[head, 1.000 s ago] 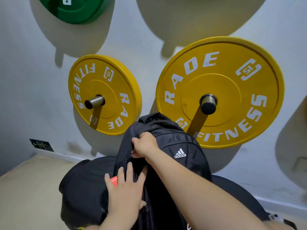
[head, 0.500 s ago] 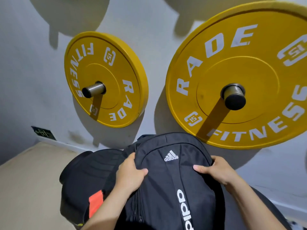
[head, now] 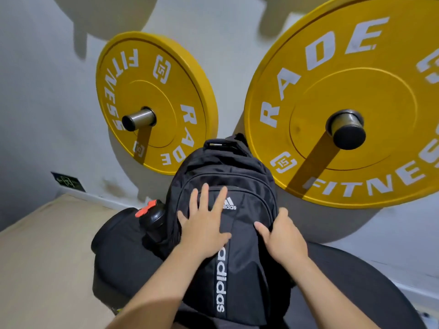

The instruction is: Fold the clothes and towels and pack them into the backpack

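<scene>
While the left hand (head: 204,225) presses flat, fingers spread, on the upright backpack (head: 228,172) and the right hand (head: 283,238) clamps its side, letting go could topple it.

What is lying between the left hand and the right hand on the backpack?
In the head view, only bare black front fabric of the backpack lies between the left hand and the right hand; the white adidas lettering starts just below.

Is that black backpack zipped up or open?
Looks shut: the backpack shows no gap along its zippers, no clothes visible; left hand lies flat on it, right hand grips its side.
</scene>
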